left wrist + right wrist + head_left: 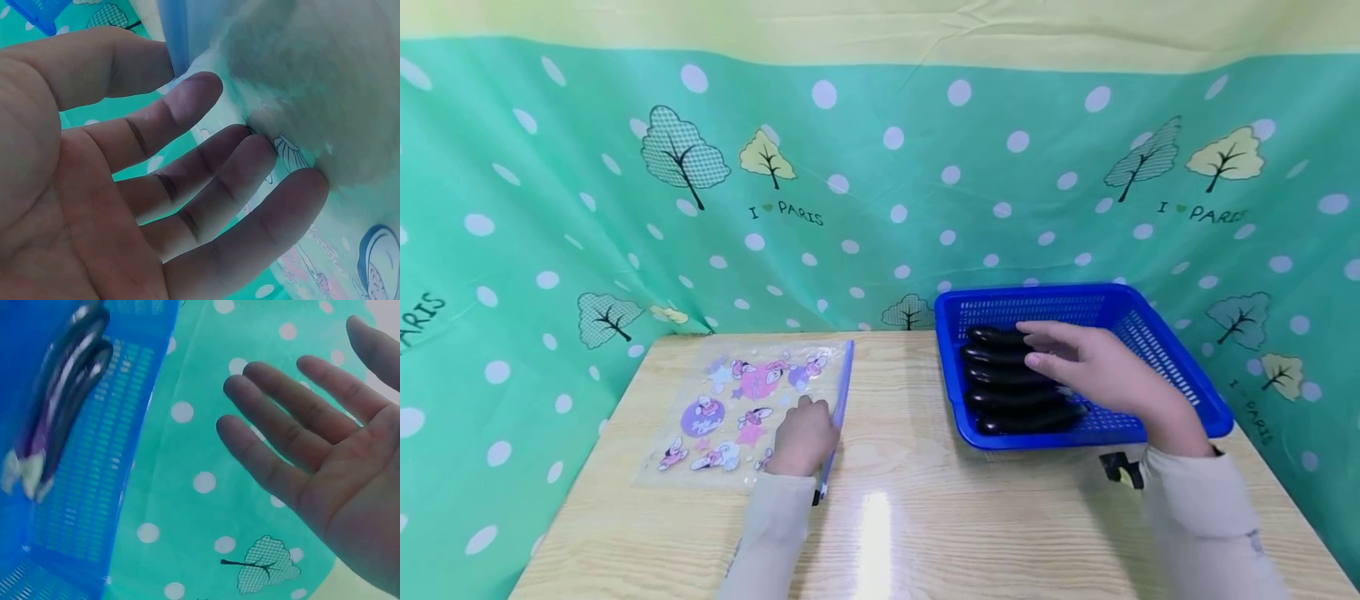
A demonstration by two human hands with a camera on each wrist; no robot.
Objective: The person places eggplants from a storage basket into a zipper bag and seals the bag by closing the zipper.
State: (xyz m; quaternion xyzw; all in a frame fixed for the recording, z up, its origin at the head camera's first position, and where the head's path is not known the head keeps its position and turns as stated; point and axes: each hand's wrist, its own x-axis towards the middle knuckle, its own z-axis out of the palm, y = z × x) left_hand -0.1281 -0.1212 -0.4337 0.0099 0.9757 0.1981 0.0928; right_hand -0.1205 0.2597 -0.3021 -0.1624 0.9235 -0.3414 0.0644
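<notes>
A clear zip bag (700,446) with pink and purple cartoon prints and a blue closure strip lies flat at the left of the table. My left hand (805,437) is over the bag's right edge. In the left wrist view its loosely bent fingers (250,219) touch the film, with the thumb beside the blue strip (176,37). Several dark purple eggplants (1000,377) lie side by side in a blue basket (953,400). Above the basket hovers my right hand (1093,367), its fingers extended and spread, holding nothing; part of the eggplants is hidden beneath it.
The pale wooden table (910,517) carries both the bag and the basket, with bare wood between them. A green dotted cloth (880,192) hangs behind and at both sides. Under the right wrist lies a small black item (1122,469), too unclear to name.
</notes>
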